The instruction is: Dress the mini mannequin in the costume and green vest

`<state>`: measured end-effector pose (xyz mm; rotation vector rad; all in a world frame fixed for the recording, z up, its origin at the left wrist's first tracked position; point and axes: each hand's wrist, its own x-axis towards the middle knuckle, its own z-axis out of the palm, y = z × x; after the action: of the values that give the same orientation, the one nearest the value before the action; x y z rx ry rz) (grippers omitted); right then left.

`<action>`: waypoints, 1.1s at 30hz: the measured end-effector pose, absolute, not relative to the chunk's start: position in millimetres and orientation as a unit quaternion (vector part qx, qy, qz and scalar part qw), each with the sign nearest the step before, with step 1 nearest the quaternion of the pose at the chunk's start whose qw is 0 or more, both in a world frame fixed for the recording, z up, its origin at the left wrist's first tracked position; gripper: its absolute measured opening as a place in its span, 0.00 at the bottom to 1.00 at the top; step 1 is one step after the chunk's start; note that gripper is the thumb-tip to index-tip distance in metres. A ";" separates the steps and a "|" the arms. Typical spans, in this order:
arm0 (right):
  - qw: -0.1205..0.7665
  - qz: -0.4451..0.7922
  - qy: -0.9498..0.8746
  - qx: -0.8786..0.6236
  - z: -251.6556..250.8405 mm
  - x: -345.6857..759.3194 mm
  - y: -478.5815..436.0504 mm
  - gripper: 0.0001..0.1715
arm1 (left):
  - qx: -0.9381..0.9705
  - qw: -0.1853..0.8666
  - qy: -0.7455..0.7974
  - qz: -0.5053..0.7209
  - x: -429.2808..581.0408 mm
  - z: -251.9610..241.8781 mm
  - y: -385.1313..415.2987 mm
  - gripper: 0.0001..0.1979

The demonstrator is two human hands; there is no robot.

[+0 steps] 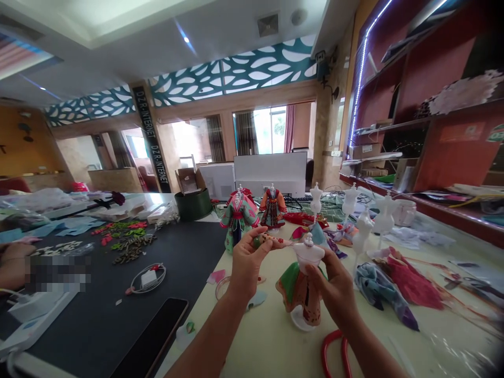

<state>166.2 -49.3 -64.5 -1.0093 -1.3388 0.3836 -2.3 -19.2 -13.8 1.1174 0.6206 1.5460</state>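
My left hand [246,262] is raised above the table, fingers pinched on a small patterned strip of doll clothing [270,240]. My right hand [334,286] grips a small white mannequin [308,253] at its waist; the mannequin wears a green and orange skirt [297,291] and stands on a white round base [301,320]. The strip reaches toward the mannequin's shoulder.
Two dressed mannequins [238,218] [272,207] and several bare white ones [362,231] stand behind. Loose doll garments [394,281] lie to the right. Red scissors handles [334,354], a phone [155,336], a white charger [148,278], a green round box [192,203]. Another person's arm [13,265] at left.
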 end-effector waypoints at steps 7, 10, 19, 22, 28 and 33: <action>0.661 0.194 -0.575 -0.441 -62.0 164.5 -51.8 0.19 | 0.496 0.449 0.296 0.682 7.0 -22.8 -15.0 0.18; 0.663 0.200 -0.573 -0.438 -61.7 163.6 -51.7 0.19 | 0.494 0.448 0.300 0.682 10.9 -24.2 -14.9 0.18; 0.659 0.200 -0.576 -0.440 -59.7 163.1 -53.9 0.17 | 0.484 0.463 0.271 0.691 17.7 -25.0 -21.3 0.16; 0.662 0.200 -0.575 -0.437 -59.6 163.5 -54.6 0.17 | 0.485 0.460 0.276 0.690 18.9 -25.5 -21.7 0.16; 0.663 0.198 -0.577 -0.433 -60.7 164.0 -53.9 0.17 | 0.480 0.473 0.271 0.687 21.9 -24.3 -21.8 0.16; 0.665 0.191 -0.578 -0.433 -60.8 164.9 -53.9 0.18 | 0.465 0.477 0.275 0.693 23.9 -22.1 -22.9 0.16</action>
<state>164.9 -53.9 -60.8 -0.9790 -1.3050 0.4314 23.9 -22.9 -22.1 1.1352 0.6719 1.6927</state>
